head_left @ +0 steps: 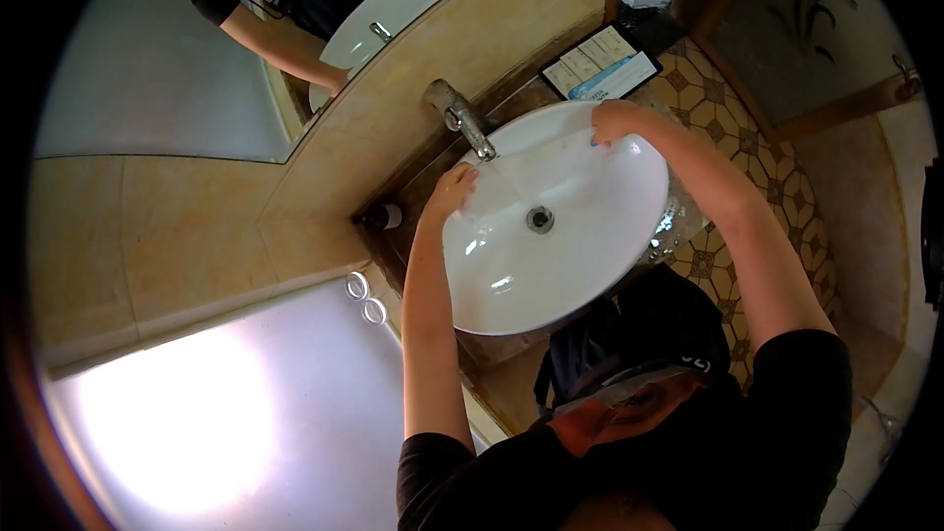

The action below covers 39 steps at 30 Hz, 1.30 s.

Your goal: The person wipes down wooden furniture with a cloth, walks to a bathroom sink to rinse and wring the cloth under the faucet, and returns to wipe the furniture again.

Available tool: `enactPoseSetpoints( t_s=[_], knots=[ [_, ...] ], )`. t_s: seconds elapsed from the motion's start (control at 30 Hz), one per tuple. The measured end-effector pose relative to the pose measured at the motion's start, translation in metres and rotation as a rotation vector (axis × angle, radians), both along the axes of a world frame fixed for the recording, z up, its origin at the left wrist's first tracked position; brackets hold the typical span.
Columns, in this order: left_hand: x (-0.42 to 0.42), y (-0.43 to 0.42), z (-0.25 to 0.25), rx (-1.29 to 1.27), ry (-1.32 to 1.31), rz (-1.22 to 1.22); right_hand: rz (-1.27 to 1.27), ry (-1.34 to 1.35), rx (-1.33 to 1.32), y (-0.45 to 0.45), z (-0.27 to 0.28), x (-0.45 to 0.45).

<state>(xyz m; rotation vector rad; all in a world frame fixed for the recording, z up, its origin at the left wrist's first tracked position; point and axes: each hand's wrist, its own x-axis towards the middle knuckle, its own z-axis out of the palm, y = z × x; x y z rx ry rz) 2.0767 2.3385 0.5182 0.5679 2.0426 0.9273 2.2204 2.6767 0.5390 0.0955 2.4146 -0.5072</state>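
Note:
A white oval washbasin (570, 265) lies in front of me, with a round metal drain (540, 219) in its bottom. My left hand (452, 192) rests on the rim left of the chrome faucet (460, 118), fingers stretched over the edge into the bowl. At the far right part of the rim, my right hand (616, 124) bends over the edge with its fingers curled inward. A small blue spot shows at those fingertips; what it belongs to is too small to make out. A faint streak below the faucet's spout may be water.
A dark tray (644, 47) with packets stands behind the basin. A small dark bottle (383, 217) is on the counter at left. The mirror (167, 69) reflects the arms and basin. Wet patches (678, 226) shine on the counter's right. A frosted-glass door (816, 29) stands at upper right.

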Motion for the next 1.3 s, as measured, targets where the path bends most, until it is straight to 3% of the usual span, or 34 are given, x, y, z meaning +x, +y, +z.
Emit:
enactPoseSetpoints(
  t_s=[0.13,0.23,0.33,0.43,0.5,0.57,0.63,0.73,0.83,0.93,1.1,1.2,1.3],
  knots=[
    [0.007,0.024,-0.018,-0.086,0.066,0.007,-0.118,0.313,-0.194,0.018,-0.003,0.009],
    [0.004,0.041,-0.041,-0.273,0.291,-0.178,-0.213,0.436,-0.264,0.018,0.011,0.006],
    [0.020,0.060,-0.022,-0.412,0.551,-0.349,-0.382,0.419,-0.477,-0.002,0.057,0.004],
    [0.021,0.057,-0.041,-0.252,0.676,-0.516,-0.328,0.486,-0.602,-0.024,0.077,-0.002],
    [0.035,0.063,-0.048,0.099,0.734,-0.368,-0.164,0.511,-0.583,-0.042,0.086,-0.009],
    [0.048,0.079,-0.042,0.177,0.507,-0.252,-0.087,0.569,-0.572,-0.062,0.088,-0.019],
    [0.062,0.099,0.003,-0.024,0.004,-0.162,-0.039,0.615,-0.541,-0.070,0.087,-0.026],
    [0.054,0.100,-0.008,-0.144,0.088,-0.177,-0.038,0.631,-0.455,-0.070,0.082,-0.028],
    [0.042,0.081,-0.035,-0.319,0.416,-0.075,-0.103,0.531,-0.343,-0.048,0.067,-0.017],
    [0.006,0.032,-0.088,0.042,0.390,-0.003,-0.188,0.357,-0.304,-0.034,0.051,0.001],
    [0.045,0.031,-0.039,0.358,-0.162,0.313,-0.372,0.374,-0.369,-0.062,-0.071,0.015],
    [0.078,0.045,-0.009,0.597,-0.466,0.462,-0.332,0.725,-0.289,-0.117,-0.086,0.027],
    [0.096,0.039,-0.002,0.924,-0.678,0.582,-0.539,0.766,-0.534,-0.164,-0.100,0.020]
  ],
)
